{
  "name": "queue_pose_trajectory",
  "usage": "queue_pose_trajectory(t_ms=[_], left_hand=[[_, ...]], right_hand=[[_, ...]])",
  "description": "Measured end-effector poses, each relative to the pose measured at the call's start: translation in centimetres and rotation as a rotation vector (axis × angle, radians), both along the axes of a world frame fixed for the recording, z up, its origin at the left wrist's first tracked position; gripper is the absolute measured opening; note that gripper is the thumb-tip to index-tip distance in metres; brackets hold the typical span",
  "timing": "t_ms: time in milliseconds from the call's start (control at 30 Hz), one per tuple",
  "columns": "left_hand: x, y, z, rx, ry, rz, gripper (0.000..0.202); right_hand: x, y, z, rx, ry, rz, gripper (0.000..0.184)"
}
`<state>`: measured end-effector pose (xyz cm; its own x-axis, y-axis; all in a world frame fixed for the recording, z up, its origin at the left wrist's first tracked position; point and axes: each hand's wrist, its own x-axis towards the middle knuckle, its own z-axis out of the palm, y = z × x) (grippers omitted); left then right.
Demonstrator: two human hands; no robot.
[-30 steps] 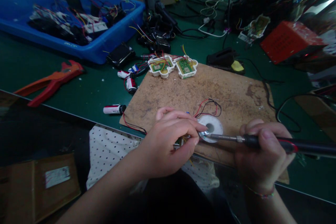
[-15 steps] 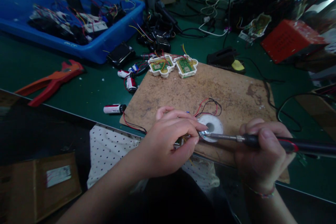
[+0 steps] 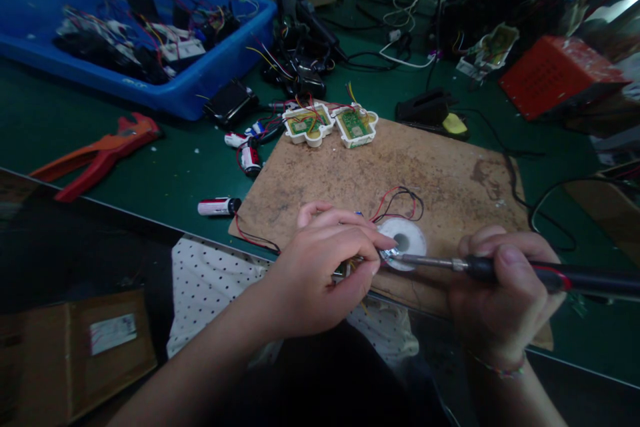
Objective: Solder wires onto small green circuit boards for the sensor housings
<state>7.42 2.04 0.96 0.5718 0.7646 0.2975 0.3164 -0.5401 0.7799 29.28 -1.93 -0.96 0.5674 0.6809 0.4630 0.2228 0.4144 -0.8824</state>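
A person bent to close work at a green desk (image 3: 183, 163), the right hand (image 3: 513, 293) wrapped around the dark handle of a soldering iron (image 3: 430, 262), its fingers clenched on the grip. The iron's metal tip met a small shiny bit (image 3: 389, 254) just beside the left fingertips, at the near-left edge of a white spool (image 3: 416, 235). The left hand (image 3: 325, 273) arched over a wired part (image 3: 341, 271), fingers curled to grasp it; most of the piece was hidden beneath the palm, with green and yellowish bits showing through.

Both hands worked at the near edge of a stained brown board (image 3: 440, 173) laid on the desk. A loop of red and black wire (image 3: 399, 187) lay just beyond the spool. At the board's far edge sat two white housings (image 3: 313, 141) with green circuitry inside. A battery cell (image 3: 215, 207) lay off the board's left side, red-orange pliers (image 3: 113, 149) farther left, and a blue bin (image 3: 175, 99) heaped with wired parts stood behind them. A red box (image 3: 545, 80) stood at far right.
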Motion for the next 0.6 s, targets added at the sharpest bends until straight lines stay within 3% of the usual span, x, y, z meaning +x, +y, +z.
queue_pose_trajectory(t_ms=[600], left_hand=[[-0.02,0.04,0.20,-0.003,0.008,-0.001,0.013]], right_hand=[[-0.04,-0.35,0.32,-0.009,0.058,0.039,0.014]])
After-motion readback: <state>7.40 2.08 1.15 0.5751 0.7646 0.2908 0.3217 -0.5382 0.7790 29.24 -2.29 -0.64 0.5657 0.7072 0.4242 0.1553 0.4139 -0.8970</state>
